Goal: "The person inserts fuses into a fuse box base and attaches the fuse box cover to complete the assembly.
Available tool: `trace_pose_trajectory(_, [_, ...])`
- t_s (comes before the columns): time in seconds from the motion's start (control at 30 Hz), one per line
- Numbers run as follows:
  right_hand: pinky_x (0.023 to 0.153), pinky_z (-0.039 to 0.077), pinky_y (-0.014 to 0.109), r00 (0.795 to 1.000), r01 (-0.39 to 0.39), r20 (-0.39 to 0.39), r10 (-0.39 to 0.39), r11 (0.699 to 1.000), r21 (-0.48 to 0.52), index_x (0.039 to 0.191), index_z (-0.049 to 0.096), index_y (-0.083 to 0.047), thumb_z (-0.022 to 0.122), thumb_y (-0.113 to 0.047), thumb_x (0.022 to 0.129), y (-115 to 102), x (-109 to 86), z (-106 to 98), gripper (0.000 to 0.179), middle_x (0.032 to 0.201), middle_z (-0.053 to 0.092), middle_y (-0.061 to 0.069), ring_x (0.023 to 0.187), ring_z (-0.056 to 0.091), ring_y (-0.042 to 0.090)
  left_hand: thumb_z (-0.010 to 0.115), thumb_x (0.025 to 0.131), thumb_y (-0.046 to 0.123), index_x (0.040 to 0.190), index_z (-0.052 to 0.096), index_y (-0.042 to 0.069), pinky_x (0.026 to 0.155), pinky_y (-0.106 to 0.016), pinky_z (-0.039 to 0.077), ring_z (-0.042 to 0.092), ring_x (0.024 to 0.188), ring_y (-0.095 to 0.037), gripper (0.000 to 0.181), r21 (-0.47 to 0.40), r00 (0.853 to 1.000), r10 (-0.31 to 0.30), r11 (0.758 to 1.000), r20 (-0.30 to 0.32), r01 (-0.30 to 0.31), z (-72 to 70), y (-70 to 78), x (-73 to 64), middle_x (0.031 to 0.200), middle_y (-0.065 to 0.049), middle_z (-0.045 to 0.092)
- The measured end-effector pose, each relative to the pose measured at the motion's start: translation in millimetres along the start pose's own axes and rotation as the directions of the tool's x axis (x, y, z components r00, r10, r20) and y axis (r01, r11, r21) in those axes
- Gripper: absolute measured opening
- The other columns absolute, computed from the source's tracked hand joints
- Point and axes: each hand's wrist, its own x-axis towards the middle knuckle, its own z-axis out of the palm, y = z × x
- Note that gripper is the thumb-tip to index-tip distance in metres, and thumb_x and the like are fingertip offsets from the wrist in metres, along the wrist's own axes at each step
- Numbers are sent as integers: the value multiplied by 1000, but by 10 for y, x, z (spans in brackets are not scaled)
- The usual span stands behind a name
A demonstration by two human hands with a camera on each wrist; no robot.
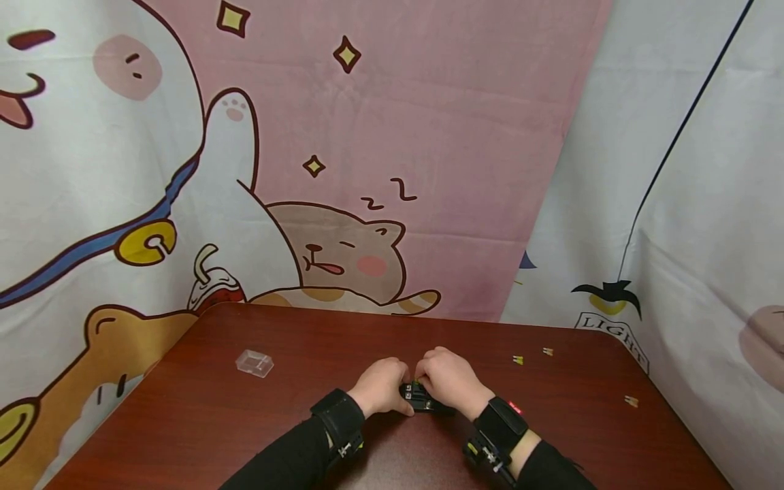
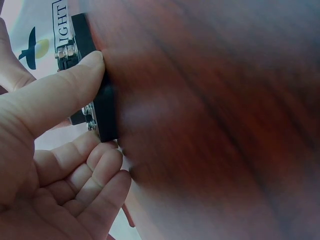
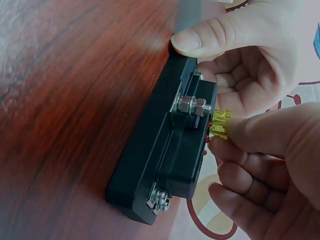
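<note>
A black fuse block (image 3: 175,150) with metal bolts and nuts stands on the table between both hands. My left hand (image 1: 382,386) steadies it, thumb on one side of its base and fingers round the near end. With thumb and forefinger, my right hand (image 1: 452,380) pinches a translucent yellow blade fuse (image 3: 220,123) at the top face of the block, beside small red dots. The fuse's legs are hidden by the block. In the left wrist view, the left thumb presses against the black base (image 2: 106,112), and the lower fingers curl loosely under it.
A small clear plastic box (image 1: 254,363) lies at the left on the reddish-brown table (image 1: 294,415). Toward the right lie a yellow fuse (image 1: 518,360), a tan one (image 1: 548,352) and another pale fuse (image 1: 631,401) near the right edge. A printed cloth (image 1: 453,170) hangs behind.
</note>
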Motion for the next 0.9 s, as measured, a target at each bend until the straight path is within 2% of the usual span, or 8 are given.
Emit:
trace_pose_trajectory(0.33, [65, 48, 27, 1000, 9, 21, -9, 1000, 9, 77, 75, -17, 79, -10, 81, 7, 13, 8, 9, 74, 60, -8, 73, 53, 11, 96, 58, 32, 78, 63, 13, 60, -25, 41, 46, 65, -8, 43, 4, 1000, 3, 1000, -2, -3, 11, -17, 3, 70, 8, 48])
trace_pose_trajectory(0.9, [64, 48, 27, 1000, 0, 3, 0, 1000, 25, 76, 75, -17, 79, -8, 79, -18, 13, -2, 11, 72, 59, -8, 72, 53, 11, 96, 59, 31, 80, 64, 12, 61, -25, 41, 46, 66, -8, 43, -3, 1000, 10, 1000, -1, -10, -5, -13, -7, 71, 8, 49])
